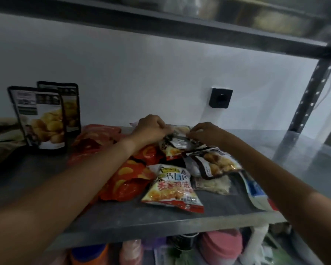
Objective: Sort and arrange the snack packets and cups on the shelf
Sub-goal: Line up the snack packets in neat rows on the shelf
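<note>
Head view: your left hand (pixel 151 129) and right hand (pixel 205 131) meet at the back of the grey shelf (pixel 161 217), both curled onto the same dark pouch (pixel 177 140) at the far end of the snack pile. Your left fingers pinch its left top corner and your right fingers pinch its right top corner, so neither hand is free or spread. The pouch lies between the two hands, its top edge running left to right, its body trailing toward you over a small yellow packet (pixel 173 152). Both hands sit about equally near it; whether it has cleared the pile cannot be told.

Two matching dark pouches (pixel 40 119) already stand upright at the left rear of the shelf, well apart from the heap, and that is the likely place for this one. The move would therefore run leftward, across the red chip bags (pixel 126 180), with your left arm on the nearer side. A yellow-and-red packet (pixel 170 186), another dark pouch (pixel 212 163) and a blue-and-white packet (pixel 256 194) lie loose at the front. No cups show on this shelf; a pink container (pixel 221 245) sits on the level below.
</note>
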